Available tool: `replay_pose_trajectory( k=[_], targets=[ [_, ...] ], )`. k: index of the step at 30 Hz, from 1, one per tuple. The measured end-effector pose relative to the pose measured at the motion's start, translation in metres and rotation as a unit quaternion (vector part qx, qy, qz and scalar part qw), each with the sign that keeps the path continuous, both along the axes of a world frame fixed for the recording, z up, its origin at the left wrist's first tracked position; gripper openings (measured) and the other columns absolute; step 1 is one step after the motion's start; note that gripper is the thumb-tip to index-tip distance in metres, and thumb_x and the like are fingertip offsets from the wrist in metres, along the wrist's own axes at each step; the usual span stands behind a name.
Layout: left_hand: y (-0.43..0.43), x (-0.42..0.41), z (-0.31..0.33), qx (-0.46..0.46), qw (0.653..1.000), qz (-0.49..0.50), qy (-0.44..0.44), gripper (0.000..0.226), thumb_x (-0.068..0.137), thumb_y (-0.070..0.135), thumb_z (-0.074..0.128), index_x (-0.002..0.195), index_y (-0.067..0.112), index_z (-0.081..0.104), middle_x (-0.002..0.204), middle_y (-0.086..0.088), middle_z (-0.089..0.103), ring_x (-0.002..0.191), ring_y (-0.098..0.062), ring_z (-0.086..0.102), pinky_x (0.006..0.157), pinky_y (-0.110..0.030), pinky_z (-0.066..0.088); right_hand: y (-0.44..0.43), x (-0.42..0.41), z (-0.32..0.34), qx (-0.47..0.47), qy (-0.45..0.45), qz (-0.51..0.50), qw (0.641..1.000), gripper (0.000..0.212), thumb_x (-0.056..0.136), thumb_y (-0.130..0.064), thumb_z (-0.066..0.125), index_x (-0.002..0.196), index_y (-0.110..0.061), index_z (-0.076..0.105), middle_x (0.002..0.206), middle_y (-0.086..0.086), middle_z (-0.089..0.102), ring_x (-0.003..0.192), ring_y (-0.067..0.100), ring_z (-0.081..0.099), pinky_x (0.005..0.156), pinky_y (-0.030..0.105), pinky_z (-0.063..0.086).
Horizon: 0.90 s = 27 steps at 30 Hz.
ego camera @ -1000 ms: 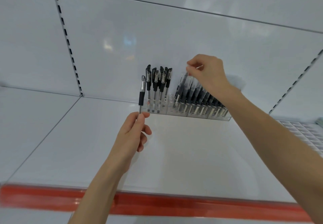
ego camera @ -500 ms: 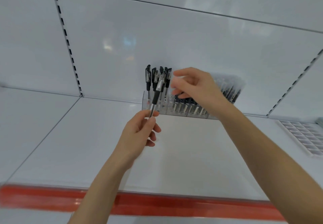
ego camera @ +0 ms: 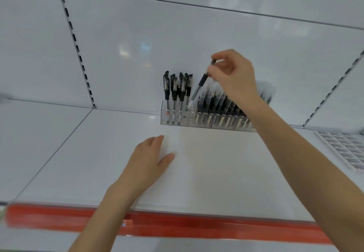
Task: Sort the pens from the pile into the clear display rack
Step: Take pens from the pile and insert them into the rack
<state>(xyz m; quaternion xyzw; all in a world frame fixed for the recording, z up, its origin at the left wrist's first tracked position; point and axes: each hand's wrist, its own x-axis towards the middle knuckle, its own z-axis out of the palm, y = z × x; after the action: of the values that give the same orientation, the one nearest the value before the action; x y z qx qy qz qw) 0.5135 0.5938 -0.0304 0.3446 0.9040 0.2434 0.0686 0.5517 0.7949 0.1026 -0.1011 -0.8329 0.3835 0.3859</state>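
Note:
A clear display rack (ego camera: pixel 177 121) stands at the back of the white shelf, against the rear panel. Several black-capped pens (ego camera: pixel 178 88) stand upright in its left compartment. More pens (ego camera: pixel 214 104) lean to the right in the compartments beside it, partly hidden by my right forearm. My right hand (ego camera: pixel 234 76) pinches the top end of one black pen (ego camera: pixel 200 86), tilted, its tip down at the rack just right of the upright group. My left hand (ego camera: pixel 149 163) hovers flat and empty over the shelf in front of the rack.
The white shelf (ego camera: pixel 216 173) has a red price strip (ego camera: pixel 177 226) along its front edge. A white gridded tray (ego camera: pixel 346 149) lies at the far right. Slotted uprights (ego camera: pixel 76 49) run up the back panel.
The pen passed from my left hand to my right hand. My right hand rose and now holds it over the rack. My left hand dropped, empty, toward the shelf.

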Motion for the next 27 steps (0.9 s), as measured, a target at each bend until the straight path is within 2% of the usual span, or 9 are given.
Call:
replay_pose_trajectory(
  k=[2,4,7,11,14,16,18,20,27],
  targets=[
    [-0.005,-0.002,-0.010,-0.122,0.992,0.010,0.037,0.091,0.072,0.074,0.012,0.144,0.019,0.022,0.150,-0.009,0.024,0.139,-0.027,0.020,0.111,-0.040,0.022,0.005,-0.011,0.003,0.026,0.017,-0.017,0.999,0.015,0.084,-0.013,0.060,0.098,-0.018,0.060,0.085,0.003,0.067,0.083,0.018,0.067,0.083,0.035,0.055],
    [-0.005,-0.001,-0.017,-0.171,0.984,0.021,0.045,0.081,0.080,0.072,0.010,0.144,0.023,0.018,0.155,-0.010,0.010,0.143,-0.031,0.007,0.113,-0.049,0.015,0.006,-0.022,0.003,0.043,0.013,-0.012,0.999,0.015,0.085,-0.012,0.059,0.099,-0.016,0.060,0.083,0.003,0.066,0.083,0.017,0.066,0.083,0.028,0.054],
    [-0.003,0.002,-0.020,-0.174,0.984,0.016,0.045,0.065,0.092,0.059,0.016,0.146,0.024,0.012,0.157,-0.009,-0.001,0.144,-0.031,-0.003,0.113,-0.051,0.008,0.004,-0.034,-0.003,0.083,-0.020,-0.012,0.996,0.016,0.086,-0.012,0.056,0.102,-0.013,0.060,0.086,0.007,0.067,0.084,0.017,0.064,0.079,0.022,0.051],
    [-0.005,0.000,-0.023,-0.171,0.983,0.022,0.056,0.093,0.068,0.071,-0.010,0.144,0.024,0.015,0.156,-0.009,0.003,0.144,-0.031,0.000,0.112,-0.051,0.010,0.006,-0.040,-0.003,0.100,-0.034,-0.011,0.994,0.017,0.087,-0.011,0.054,0.103,-0.009,0.059,0.087,0.012,0.068,0.085,0.022,0.065,0.081,0.031,0.052],
    [-0.004,0.000,-0.026,-0.173,0.982,0.027,0.062,0.077,0.083,0.069,0.002,0.144,0.025,0.015,0.157,-0.009,0.003,0.144,-0.030,0.000,0.113,-0.050,0.010,0.008,-0.043,-0.004,0.113,-0.035,-0.012,0.993,0.017,0.087,-0.010,0.053,0.103,-0.007,0.059,0.087,0.015,0.067,0.084,0.025,0.064,0.081,0.033,0.052],
    [-0.003,-0.001,-0.025,-0.166,0.984,0.025,0.065,0.089,0.072,0.072,-0.006,0.144,0.025,0.015,0.157,-0.009,0.003,0.144,-0.030,0.000,0.112,-0.050,0.010,0.008,-0.045,-0.003,0.111,-0.037,-0.010,0.993,0.016,0.087,-0.009,0.052,0.102,-0.007,0.058,0.087,0.015,0.067,0.084,0.027,0.064,0.080,0.033,0.051],
    [-0.004,0.000,-0.025,-0.162,0.984,0.023,0.065,0.103,0.057,0.068,-0.016,0.144,0.025,0.016,0.156,-0.009,0.004,0.144,-0.031,0.000,0.112,-0.051,0.010,0.008,-0.047,-0.001,0.116,-0.049,-0.007,0.992,0.015,0.087,-0.009,0.052,0.100,-0.008,0.058,0.086,0.015,0.067,0.084,0.025,0.064,0.077,0.027,0.050],
    [-0.004,-0.001,-0.027,-0.159,0.985,0.023,0.065,0.104,0.055,0.067,-0.018,0.143,0.025,0.016,0.156,-0.008,0.005,0.144,-0.030,0.001,0.112,-0.050,0.011,0.009,-0.050,0.001,0.137,-0.070,-0.006,0.988,0.014,0.086,-0.008,0.052,0.098,-0.009,0.059,0.088,0.014,0.067,0.084,0.024,0.064,0.071,0.018,0.047],
    [-0.004,0.000,-0.027,-0.152,0.985,0.025,0.071,0.103,0.055,0.068,-0.017,0.143,0.025,0.017,0.156,-0.008,0.004,0.144,-0.030,0.000,0.112,-0.050,0.010,0.009,-0.054,0.003,0.171,-0.102,-0.002,0.980,0.018,0.087,-0.007,0.050,0.102,-0.006,0.058,0.094,0.012,0.065,0.088,0.024,0.062,0.077,0.024,0.046]
  ],
)
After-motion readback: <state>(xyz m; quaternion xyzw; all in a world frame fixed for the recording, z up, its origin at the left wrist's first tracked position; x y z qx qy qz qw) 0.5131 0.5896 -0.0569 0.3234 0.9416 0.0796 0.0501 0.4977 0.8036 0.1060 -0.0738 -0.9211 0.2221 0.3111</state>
